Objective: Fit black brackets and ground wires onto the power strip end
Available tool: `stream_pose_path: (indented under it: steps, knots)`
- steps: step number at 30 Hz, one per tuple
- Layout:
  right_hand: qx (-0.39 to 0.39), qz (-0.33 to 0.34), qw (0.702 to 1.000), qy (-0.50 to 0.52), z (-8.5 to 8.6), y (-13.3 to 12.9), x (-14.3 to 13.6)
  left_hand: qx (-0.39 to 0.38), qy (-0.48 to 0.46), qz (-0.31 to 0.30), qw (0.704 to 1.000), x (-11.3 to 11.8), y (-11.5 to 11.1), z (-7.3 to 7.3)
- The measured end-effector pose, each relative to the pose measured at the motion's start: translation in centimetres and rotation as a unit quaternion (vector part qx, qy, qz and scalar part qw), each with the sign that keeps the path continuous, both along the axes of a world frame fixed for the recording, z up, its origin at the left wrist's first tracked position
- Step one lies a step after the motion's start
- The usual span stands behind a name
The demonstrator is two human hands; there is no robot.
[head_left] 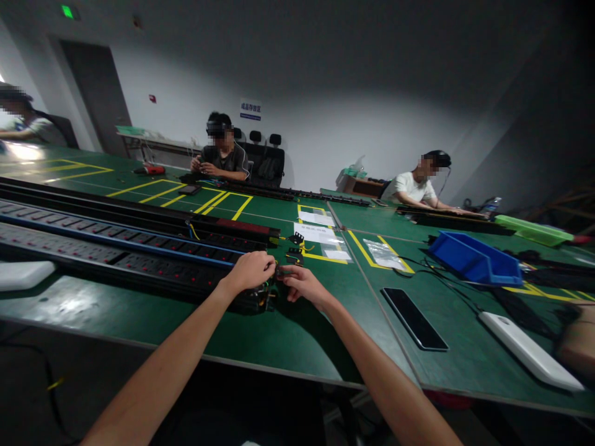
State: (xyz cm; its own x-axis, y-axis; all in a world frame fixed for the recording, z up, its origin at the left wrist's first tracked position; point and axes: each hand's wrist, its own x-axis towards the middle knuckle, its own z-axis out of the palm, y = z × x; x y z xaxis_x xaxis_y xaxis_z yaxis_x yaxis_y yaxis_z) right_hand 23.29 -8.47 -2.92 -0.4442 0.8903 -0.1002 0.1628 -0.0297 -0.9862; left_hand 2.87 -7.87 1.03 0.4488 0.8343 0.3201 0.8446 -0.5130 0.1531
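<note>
Long black strips (pixel 158 269) with rows of sockets and red dots lie side by side on the green table (pixel 320 347), one with a blue edge. My left hand (pixel 252 271) rests over the right end of the strips, its fingers bent and pressed together. Just right of it, my right hand (pixel 300 285) has its fingers curled at the strip's end; what they pinch is too small to make out. Small dark parts and wires show between and below the hands. Behind them lie black end pieces (pixel 295 254) with yellow wires.
A phone (pixel 415 319), a white power bank (pixel 530 350) and a blue bin (pixel 474 257) are on the right. Papers (pixel 318 233) and a plastic bag (pixel 383 254) lie behind. People sit across the table. A white object (pixel 25 275) is at the left.
</note>
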Motion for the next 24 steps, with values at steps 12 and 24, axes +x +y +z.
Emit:
stream_pose_path:
  steps: [12, 24]
  knots:
    - [0.001, -0.002, 1.0, 0.0, -0.3, 0.17, -0.01, 0.004, 0.002, 0.001, 1.0, 0.01, 0.04, -0.1]
    - [0.0, 0.001, 1.0, -0.004, -0.14, 0.05, -0.01, 0.009, 0.005, -0.002, 1.0, -0.01, 0.13, -0.14]
